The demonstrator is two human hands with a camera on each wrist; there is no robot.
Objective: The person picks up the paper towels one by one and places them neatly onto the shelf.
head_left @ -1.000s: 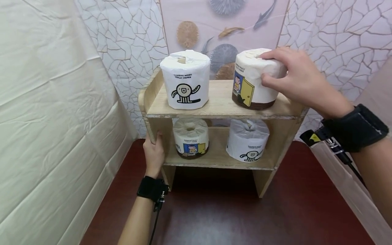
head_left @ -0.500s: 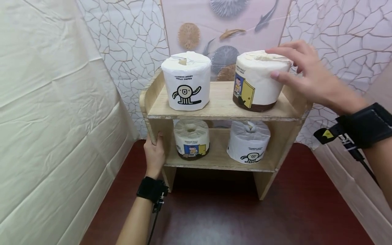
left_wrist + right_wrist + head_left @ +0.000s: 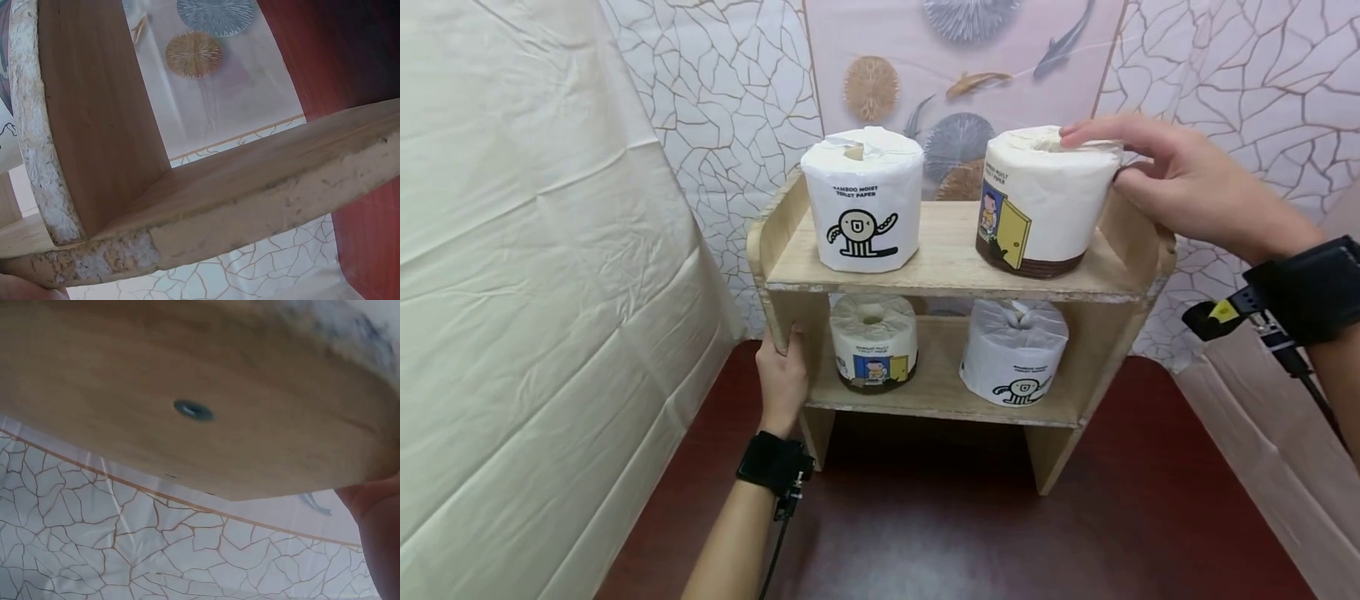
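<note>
One wooden shelf unit [image 3: 940, 271] stands here, with two tiers. Four wrapped toilet paper rolls sit on it, two per tier. Two of them bear a striped cartoon figure: one on the top tier at the left [image 3: 862, 200] and one on the lower tier at the right [image 3: 1015, 353]. The other two bear a yellow door picture: one on the top tier at the right [image 3: 1039, 204] and one on the lower tier at the left [image 3: 873, 342]. Two hands are in view, a left hand [image 3: 782, 379] and a right hand [image 3: 1180, 179], each with one black wrist strap.
</note>
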